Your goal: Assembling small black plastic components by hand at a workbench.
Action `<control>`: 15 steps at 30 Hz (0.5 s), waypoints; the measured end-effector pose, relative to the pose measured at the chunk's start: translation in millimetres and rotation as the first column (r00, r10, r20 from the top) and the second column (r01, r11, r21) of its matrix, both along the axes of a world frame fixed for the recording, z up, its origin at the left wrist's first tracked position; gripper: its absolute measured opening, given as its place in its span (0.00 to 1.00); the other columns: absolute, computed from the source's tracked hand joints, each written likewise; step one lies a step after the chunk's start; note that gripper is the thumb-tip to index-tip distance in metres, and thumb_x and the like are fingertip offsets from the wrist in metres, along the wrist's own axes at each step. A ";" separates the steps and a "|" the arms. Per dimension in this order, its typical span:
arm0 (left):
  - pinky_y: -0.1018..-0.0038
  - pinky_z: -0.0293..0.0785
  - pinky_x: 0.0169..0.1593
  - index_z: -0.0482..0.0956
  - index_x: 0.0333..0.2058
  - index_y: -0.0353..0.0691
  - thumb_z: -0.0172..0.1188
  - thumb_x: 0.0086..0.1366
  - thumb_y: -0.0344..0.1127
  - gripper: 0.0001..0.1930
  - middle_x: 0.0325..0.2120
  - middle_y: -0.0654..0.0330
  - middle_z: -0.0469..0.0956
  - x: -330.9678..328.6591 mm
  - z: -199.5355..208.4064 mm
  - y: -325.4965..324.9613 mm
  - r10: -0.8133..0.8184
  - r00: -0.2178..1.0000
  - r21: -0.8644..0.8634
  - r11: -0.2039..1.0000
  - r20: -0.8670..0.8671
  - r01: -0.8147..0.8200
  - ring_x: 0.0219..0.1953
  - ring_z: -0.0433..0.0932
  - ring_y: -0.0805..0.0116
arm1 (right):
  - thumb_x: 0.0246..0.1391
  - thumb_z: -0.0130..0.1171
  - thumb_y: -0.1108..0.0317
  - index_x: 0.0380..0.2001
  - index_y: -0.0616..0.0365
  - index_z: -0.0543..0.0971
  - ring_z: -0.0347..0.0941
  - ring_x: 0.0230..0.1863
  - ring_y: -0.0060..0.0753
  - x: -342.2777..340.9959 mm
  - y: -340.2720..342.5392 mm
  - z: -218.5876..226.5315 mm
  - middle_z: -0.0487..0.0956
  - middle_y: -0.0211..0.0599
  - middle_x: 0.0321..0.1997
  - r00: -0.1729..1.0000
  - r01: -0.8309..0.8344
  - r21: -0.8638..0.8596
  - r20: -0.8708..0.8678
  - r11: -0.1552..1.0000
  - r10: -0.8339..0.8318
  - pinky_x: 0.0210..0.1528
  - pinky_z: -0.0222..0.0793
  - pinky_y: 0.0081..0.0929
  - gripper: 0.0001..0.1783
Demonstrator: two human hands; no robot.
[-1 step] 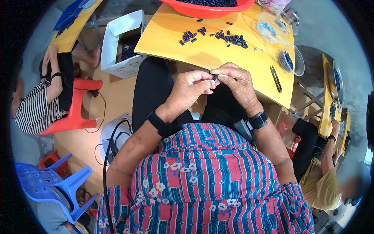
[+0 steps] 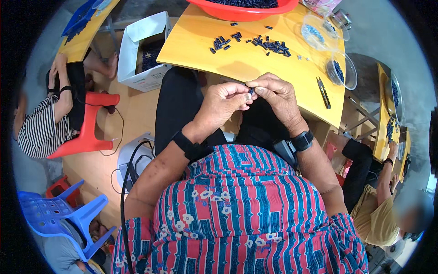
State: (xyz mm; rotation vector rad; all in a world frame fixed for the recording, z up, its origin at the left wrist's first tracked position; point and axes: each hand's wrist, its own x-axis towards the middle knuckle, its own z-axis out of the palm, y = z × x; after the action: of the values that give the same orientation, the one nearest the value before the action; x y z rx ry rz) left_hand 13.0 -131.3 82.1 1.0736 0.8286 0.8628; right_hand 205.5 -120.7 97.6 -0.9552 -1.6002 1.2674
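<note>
My left hand (image 2: 222,104) and my right hand (image 2: 277,95) meet just off the table's near edge. Their fingertips pinch a small dark blue plastic part (image 2: 251,91) between them. Fingers cover most of it, so its full shape is hidden. Beyond my hands, small dark blue cylindrical parts lie in a left cluster (image 2: 220,43) and a larger right cluster (image 2: 273,46) on the yellow table (image 2: 200,33). A pair of tweezers (image 2: 323,92) rests near the table's right edge.
A red basin (image 2: 246,13) of dark parts stands at the far edge. Clear plastic tubs (image 2: 337,73) sit on the right. To the left, a white carton (image 2: 141,75) is on the floor. Co-workers sit at both sides, near a red stool (image 2: 93,121) and a blue chair (image 2: 68,212).
</note>
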 end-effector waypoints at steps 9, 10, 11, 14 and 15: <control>0.80 0.78 0.39 0.80 0.40 0.29 0.59 0.64 0.28 0.08 0.33 0.58 0.81 8.4 11.8 -6.0 0.072 0.997 0.057 0.996 0.020 -0.073 0.33 0.79 0.76 | 0.56 0.58 0.76 0.37 0.66 0.82 0.76 0.36 0.24 2.0 -3.4 14.4 0.79 0.36 0.33 0.998 0.039 -0.015 0.041 0.999 -0.038 0.42 0.72 0.20 0.08; 0.80 0.78 0.38 0.80 0.40 0.29 0.60 0.64 0.28 0.08 0.32 0.58 0.81 8.6 13.0 -7.3 0.076 0.997 0.057 0.995 0.027 -0.077 0.33 0.79 0.76 | 0.56 0.58 0.76 0.37 0.66 0.82 0.76 0.36 0.24 2.3 -3.9 15.5 0.79 0.36 0.33 0.998 0.039 -0.014 0.040 0.999 -0.038 0.42 0.72 0.20 0.08; 0.80 0.79 0.38 0.80 0.39 0.29 0.60 0.64 0.27 0.08 0.32 0.58 0.81 8.7 14.2 -8.4 0.080 0.996 0.055 0.995 0.034 -0.082 0.33 0.80 0.76 | 0.56 0.58 0.76 0.37 0.66 0.82 0.76 0.36 0.24 2.5 -4.2 16.1 0.79 0.35 0.33 0.999 0.032 -0.038 0.034 0.999 -0.031 0.42 0.72 0.20 0.07; 0.80 0.79 0.38 0.80 0.39 0.29 0.60 0.64 0.28 0.08 0.31 0.59 0.81 8.3 18.3 -9.2 0.085 0.995 0.032 0.996 0.043 -0.086 0.33 0.80 0.76 | 0.56 0.57 0.75 0.36 0.66 0.82 0.76 0.36 0.24 2.0 -4.6 18.0 0.79 0.35 0.33 1.000 0.015 -0.103 -0.003 0.995 -0.015 0.43 0.72 0.20 0.07; 0.80 0.79 0.38 0.80 0.39 0.29 0.60 0.64 0.28 0.08 0.31 0.59 0.81 7.9 18.7 -8.8 0.084 0.995 0.032 0.996 0.043 -0.086 0.33 0.80 0.76 | 0.57 0.57 0.75 0.36 0.66 0.82 0.76 0.36 0.24 2.1 -4.5 18.6 0.79 0.35 0.33 0.999 0.007 -0.147 -0.031 0.989 -0.012 0.43 0.72 0.20 0.07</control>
State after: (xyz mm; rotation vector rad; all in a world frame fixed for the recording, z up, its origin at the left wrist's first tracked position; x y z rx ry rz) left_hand 21.0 -140.2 100.8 1.0523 0.8318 0.9712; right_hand 207.6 -125.2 116.2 -1.0264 -1.4919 1.4025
